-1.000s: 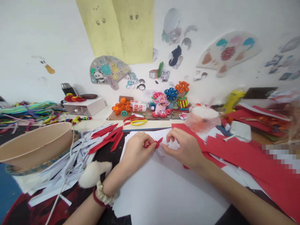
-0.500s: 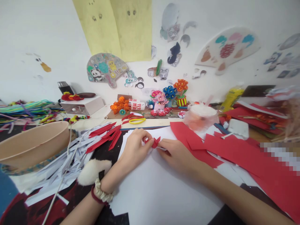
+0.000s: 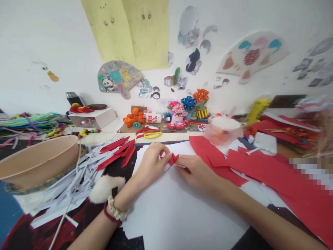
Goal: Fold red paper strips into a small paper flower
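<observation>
Between my two hands is a small folded piece of red paper (image 3: 173, 159), with pointed tips standing up. My left hand (image 3: 153, 161) pinches its left side between thumb and fingers. On the other side, my right hand (image 3: 194, 170) grips it with thumb and forefinger, the remaining fingers curled. A bit of white shows at the fold beneath my left thumb. Both hands are over a stack of white paper sheets (image 3: 184, 208). Parts of the folded piece are hidden by my fingertips.
Folded red strips (image 3: 117, 152) and a heap of white strips (image 3: 65, 184) lie left, beside a beige oval bowl (image 3: 39, 156) and a white cord. Red sheets (image 3: 260, 166) cover the right. Behind stand craft flowers (image 3: 188, 103), a plastic-covered tub (image 3: 223, 128) and a yellow bottle (image 3: 257, 108).
The red paper's folded tips sit slightly differently between my fingers, more spread than before. Both hands keep their hold in nearly the same place; the view has shifted a little.
</observation>
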`<state>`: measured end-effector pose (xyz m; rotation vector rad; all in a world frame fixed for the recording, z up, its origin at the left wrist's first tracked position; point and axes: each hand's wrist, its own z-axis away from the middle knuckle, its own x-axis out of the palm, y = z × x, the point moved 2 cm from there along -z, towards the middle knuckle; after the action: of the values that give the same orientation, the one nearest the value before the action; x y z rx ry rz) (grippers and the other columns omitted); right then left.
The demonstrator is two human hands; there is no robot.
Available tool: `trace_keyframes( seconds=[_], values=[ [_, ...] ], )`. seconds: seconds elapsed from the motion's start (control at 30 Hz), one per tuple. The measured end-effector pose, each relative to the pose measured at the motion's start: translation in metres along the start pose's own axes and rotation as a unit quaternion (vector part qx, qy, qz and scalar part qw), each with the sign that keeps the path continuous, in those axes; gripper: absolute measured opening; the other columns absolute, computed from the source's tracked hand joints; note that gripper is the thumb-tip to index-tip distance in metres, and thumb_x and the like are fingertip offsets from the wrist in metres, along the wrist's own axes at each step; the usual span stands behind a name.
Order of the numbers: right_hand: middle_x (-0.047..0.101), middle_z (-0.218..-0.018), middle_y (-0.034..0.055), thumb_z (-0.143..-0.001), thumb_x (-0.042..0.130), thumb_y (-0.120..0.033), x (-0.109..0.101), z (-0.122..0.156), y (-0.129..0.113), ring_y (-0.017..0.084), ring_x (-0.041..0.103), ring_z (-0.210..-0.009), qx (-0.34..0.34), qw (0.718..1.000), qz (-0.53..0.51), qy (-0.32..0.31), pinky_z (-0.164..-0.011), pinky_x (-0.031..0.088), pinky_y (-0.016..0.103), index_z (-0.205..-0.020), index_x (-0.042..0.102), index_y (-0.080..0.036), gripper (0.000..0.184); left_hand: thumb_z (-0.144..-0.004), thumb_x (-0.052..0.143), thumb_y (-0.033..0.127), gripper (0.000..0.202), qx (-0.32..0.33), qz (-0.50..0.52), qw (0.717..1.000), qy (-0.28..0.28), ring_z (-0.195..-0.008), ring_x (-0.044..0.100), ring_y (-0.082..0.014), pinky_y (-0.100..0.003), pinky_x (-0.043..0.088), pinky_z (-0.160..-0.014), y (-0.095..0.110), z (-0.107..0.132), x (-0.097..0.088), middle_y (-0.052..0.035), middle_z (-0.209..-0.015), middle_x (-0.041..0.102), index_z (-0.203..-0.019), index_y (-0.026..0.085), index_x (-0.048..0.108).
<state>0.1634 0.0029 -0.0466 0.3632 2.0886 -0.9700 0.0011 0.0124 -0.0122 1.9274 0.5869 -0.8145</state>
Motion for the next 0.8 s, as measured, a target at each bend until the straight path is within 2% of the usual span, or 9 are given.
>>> trace_keyframes(
  seconds=[0.27, 0.4, 0.5, 0.57, 0.63, 0.7, 0.8],
  values=[
    [0.054, -0.067, 0.0004, -0.089, 0.045, -0.012, 0.000, -0.001, -0.001, 0.012, 0.049, -0.061, 0.012, 1.000, 0.003, -0.007, -0.056, 0.032, 0.023, -0.066, 0.050, -0.016, 0.024, -0.084, 0.052, 0.022, 0.012, -0.004, 0.008, 1.000, 0.000, -0.079, 0.055, -0.0180, -0.031, 0.041, -0.073, -0.004, -0.003, 0.001, -0.0028, -0.080, 0.062, -0.074, 0.018, 0.057],
    [0.057, -0.063, -0.0006, -0.087, 0.057, -0.033, -0.006, -0.003, 0.000, 0.011, 0.048, -0.056, 0.056, 0.998, -0.005, 0.009, -0.053, 0.030, 0.022, -0.064, 0.055, -0.017, 0.029, -0.083, 0.053, 0.021, 0.012, -0.006, 0.009, 1.000, -0.005, -0.077, 0.056, -0.0175, -0.030, 0.042, -0.072, -0.005, -0.004, -0.002, -0.0024, -0.079, 0.063, -0.073, 0.018, 0.058],
    [0.060, -0.062, -0.0003, -0.085, 0.058, -0.045, -0.015, -0.005, 0.005, 0.012, 0.049, -0.055, 0.104, 0.992, 0.014, 0.076, -0.053, 0.031, 0.024, -0.064, 0.058, -0.018, 0.035, -0.082, 0.055, 0.022, 0.011, -0.008, 0.004, 1.000, -0.005, -0.076, 0.057, -0.0174, -0.030, 0.043, -0.071, -0.009, -0.006, -0.005, -0.0021, -0.079, 0.064, -0.073, 0.018, 0.059],
    [0.063, -0.068, 0.0005, -0.083, 0.061, -0.044, -0.018, -0.005, 0.009, 0.013, 0.051, -0.058, 0.123, 0.986, 0.050, 0.102, -0.054, 0.032, 0.024, -0.071, 0.061, -0.018, 0.029, -0.081, 0.057, 0.022, 0.010, -0.005, 0.003, 1.000, -0.007, -0.077, 0.057, -0.0175, -0.030, 0.042, -0.071, -0.012, -0.007, -0.007, -0.0021, -0.079, 0.065, -0.073, 0.018, 0.060],
    [0.065, -0.073, 0.0004, -0.080, 0.065, -0.040, -0.016, -0.005, 0.014, 0.014, 0.053, -0.060, 0.131, 0.986, 0.076, 0.073, -0.054, 0.031, 0.024, -0.077, 0.063, -0.019, 0.021, -0.081, 0.058, 0.021, 0.009, 0.000, 0.001, 1.000, -0.009, -0.078, 0.057, -0.0176, -0.030, 0.042, -0.070, -0.014, -0.007, -0.008, -0.0021, -0.079, 0.065, -0.072, 0.018, 0.060],
    [0.064, -0.071, -0.0003, -0.083, 0.062, -0.033, -0.010, -0.005, 0.018, 0.013, 0.053, -0.060, 0.125, 0.988, 0.082, 0.026, -0.054, 0.031, 0.024, -0.074, 0.063, -0.020, 0.016, -0.081, 0.059, 0.021, 0.009, 0.006, -0.010, 1.000, -0.006, -0.078, 0.056, -0.0177, -0.029, 0.041, -0.070, -0.014, -0.006, -0.009, -0.0020, -0.079, 0.064, -0.073, 0.018, 0.060],
    [0.062, -0.070, -0.0001, -0.087, 0.054, -0.023, -0.004, -0.004, 0.019, 0.013, 0.053, -0.062, 0.103, 0.992, 0.075, 0.010, -0.055, 0.032, 0.024, -0.072, 0.060, -0.019, 0.017, -0.084, 0.058, 0.025, 0.011, 0.032, -0.047, 0.998, 0.018, -0.078, 0.054, -0.0179, -0.030, 0.040, -0.072, -0.009, -0.004, -0.011, -0.0019, -0.079, 0.061, -0.076, 0.018, 0.061]
  ],
)
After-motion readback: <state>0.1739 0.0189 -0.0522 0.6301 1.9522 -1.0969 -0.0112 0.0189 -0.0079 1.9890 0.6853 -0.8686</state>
